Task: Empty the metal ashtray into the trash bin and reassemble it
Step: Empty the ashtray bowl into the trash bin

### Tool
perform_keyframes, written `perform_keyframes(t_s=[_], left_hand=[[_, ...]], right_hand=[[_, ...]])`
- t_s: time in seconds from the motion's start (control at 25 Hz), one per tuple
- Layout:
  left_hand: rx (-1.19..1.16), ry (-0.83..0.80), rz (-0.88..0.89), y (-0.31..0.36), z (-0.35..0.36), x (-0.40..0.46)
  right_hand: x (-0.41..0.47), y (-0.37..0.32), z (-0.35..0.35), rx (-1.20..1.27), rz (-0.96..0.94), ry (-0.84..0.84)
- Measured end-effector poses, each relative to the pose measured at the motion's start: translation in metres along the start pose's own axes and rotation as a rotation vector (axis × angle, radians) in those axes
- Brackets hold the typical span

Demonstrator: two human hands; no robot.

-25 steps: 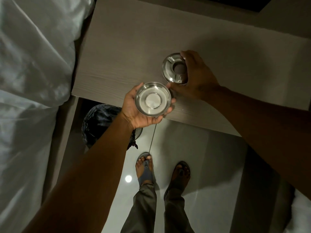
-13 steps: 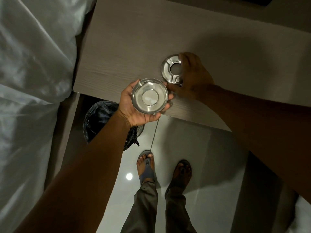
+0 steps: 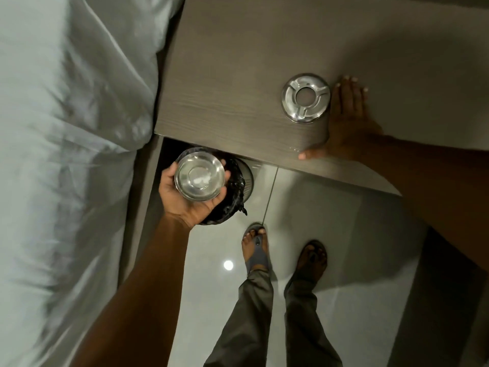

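Observation:
The ashtray is in two parts. Its shiny metal bowl (image 3: 199, 176), upright with a pale patch of ash at the bottom, is cupped in my left hand (image 3: 182, 200) directly over the trash bin (image 3: 235, 197), which has a black liner and stands under the table edge. The ring-shaped metal lid (image 3: 306, 98), with a round centre hole and three grooves, lies flat on the wooden table (image 3: 238, 75). My right hand (image 3: 349, 120) rests flat on the table just right of the lid, fingers spread, holding nothing.
A bed with white sheets (image 3: 66, 128) fills the left side, close to the bin. Below are glossy floor tiles (image 3: 330, 221) and my two feet in sandals (image 3: 256, 247). The table's front edge runs diagonally above the bin.
My left hand has carried the bowl down and left from the table edge to over the bin. My right hand has let go of the lid, which now lies flat on the table.

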State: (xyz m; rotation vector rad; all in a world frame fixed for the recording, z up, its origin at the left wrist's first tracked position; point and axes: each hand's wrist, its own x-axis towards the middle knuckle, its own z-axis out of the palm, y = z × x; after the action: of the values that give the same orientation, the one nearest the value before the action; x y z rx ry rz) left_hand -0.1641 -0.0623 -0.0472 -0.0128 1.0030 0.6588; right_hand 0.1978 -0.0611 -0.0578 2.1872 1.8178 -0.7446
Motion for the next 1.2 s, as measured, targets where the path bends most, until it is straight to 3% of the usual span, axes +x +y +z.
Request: perform_keyframes(t_s=[0.12, 0.2, 0.32, 0.4, 0.84, 1.04, 1.2], left_hand=[[0.236, 0.431, 0.189, -0.018, -0.016, 0.01], [0.56, 0.687, 0.33, -0.031, -0.013, 0.022], [1.152, 0.675, 0.372, -0.051, -0.009, 0.04], [1.355, 0.665, 0.34, -0.063, -0.009, 0.049], [1.425, 0.793, 0.532, -0.064, -0.014, 0.057], [1.18, 0.871, 0.576, -0.067, -0.013, 0.056], [1.108, 0.838, 0.738, -0.061, -0.011, 0.046]], right_hand=[[0.0, 0.001, 0.004, -0.009, -0.011, 0.016], [0.0, 0.0, 0.005, -0.012, -0.013, 0.024], [0.0, 0.001, 0.004, -0.024, -0.009, 0.038], [-0.001, 0.001, 0.003, -0.02, -0.008, 0.036], [-0.002, -0.001, 0.001, -0.002, 0.001, 0.036], [-0.004, 0.0, 0.001, 0.004, -0.009, 0.041], [-0.003, -0.001, 0.001, 0.008, -0.003, 0.04]])
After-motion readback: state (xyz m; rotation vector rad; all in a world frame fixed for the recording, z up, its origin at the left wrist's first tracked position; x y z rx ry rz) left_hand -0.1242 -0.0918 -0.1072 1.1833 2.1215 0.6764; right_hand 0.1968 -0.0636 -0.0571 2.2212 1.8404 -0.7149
